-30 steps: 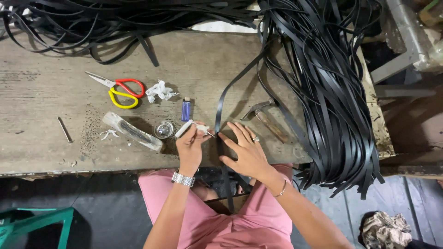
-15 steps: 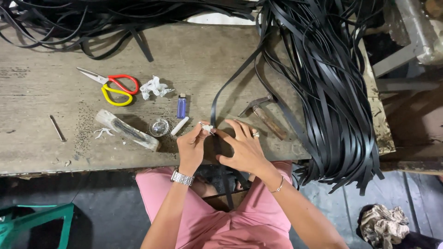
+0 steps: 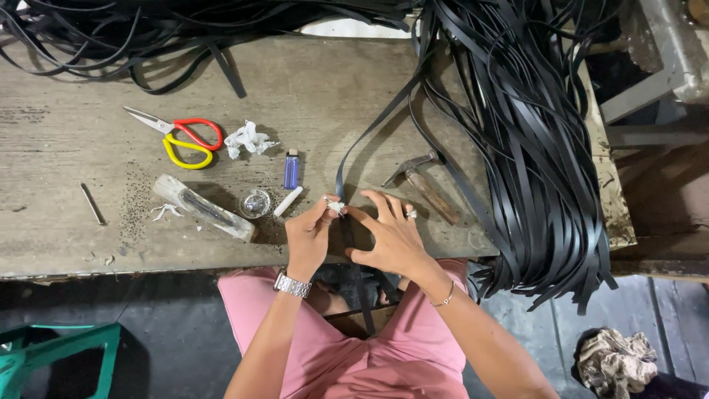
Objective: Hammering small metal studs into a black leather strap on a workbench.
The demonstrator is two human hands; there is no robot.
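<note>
black strap [image 3: 342, 166] under hands [image 3: 354, 233], running away from body

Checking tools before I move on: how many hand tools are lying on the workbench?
2: scissors with red and yellow handles at upper left, and a hammer right of the hands, beside the black straps, which may hide others.

Pink clothing, silver wristwatch [image 3: 292, 284], thin bracelet [image 3: 444, 298], finger ring [image 3: 411, 214].

1. The light is soft and even, and the tabletop [image 3: 332, 96] is bright.
2. The scissors [image 3: 181, 134] and hammer [image 3: 417, 181] cast small, soft shadows.
3. The floor [image 3: 148, 332] below is dark.
4. The picture is sharp, with no glare.
</note>
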